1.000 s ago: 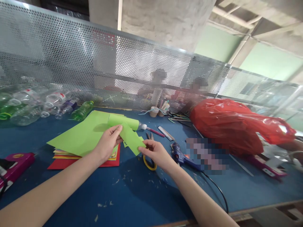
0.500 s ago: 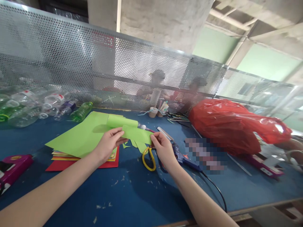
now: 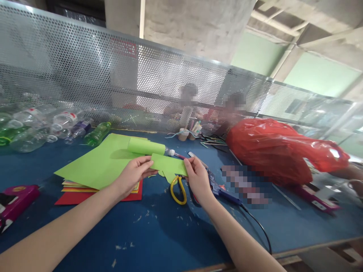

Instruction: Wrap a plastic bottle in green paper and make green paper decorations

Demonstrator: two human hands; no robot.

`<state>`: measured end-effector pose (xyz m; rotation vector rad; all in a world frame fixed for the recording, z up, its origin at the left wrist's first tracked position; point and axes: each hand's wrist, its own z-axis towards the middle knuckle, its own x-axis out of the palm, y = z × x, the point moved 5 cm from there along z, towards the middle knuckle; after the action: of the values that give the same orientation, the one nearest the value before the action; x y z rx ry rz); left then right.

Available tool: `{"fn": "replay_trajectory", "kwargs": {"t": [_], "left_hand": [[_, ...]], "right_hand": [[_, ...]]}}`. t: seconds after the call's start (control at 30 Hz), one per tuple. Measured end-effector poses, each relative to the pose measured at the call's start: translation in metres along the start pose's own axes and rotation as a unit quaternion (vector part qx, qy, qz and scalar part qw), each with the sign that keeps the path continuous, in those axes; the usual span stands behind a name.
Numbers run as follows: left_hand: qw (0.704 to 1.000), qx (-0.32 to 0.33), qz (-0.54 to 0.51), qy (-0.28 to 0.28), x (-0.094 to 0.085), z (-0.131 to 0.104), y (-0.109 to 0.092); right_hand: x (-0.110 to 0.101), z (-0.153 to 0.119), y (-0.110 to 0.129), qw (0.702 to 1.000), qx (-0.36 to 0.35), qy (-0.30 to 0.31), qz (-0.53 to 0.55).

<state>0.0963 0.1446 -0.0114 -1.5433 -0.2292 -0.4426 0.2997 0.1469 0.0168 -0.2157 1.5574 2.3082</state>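
A small green paper strip is stretched between my hands above the blue table. My left hand pinches its left end, and my right hand pinches the right end. Just behind the strip lies a plastic bottle wrapped in green paper, its white cap pointing right. It rests partly on a large green sheet that tops a stack of coloured paper. Below the strip are yellow-handled scissors, their blades hidden, and green paper offcuts. A blue glue gun lies right of my right hand.
Plastic bottles lie along the back left by a perforated metal screen. Cups of pens stand at the back. A red plastic bag bulges at right, and a magenta tool sits at left. Another person's arm shows at far right.
Both hands have shifted slightly right and a little down with the green paper strip, which now looks flatter. The things on the table have stayed put.
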Motion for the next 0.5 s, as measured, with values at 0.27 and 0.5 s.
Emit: {"fn": "replay_trajectory", "kwargs": {"t": [0.27,0.5], "left_hand": [[1.0,-0.004,-0.01,0.009,0.004,-0.001,-0.003],[1.0,-0.005,-0.008,-0.018,0.005,-0.004,-0.009]], "right_hand": [[0.004,-0.002,0.001,0.996,0.039,0.018,0.079],[0.012,-0.002,-0.001,0.99,0.061,0.079,0.096]]}}
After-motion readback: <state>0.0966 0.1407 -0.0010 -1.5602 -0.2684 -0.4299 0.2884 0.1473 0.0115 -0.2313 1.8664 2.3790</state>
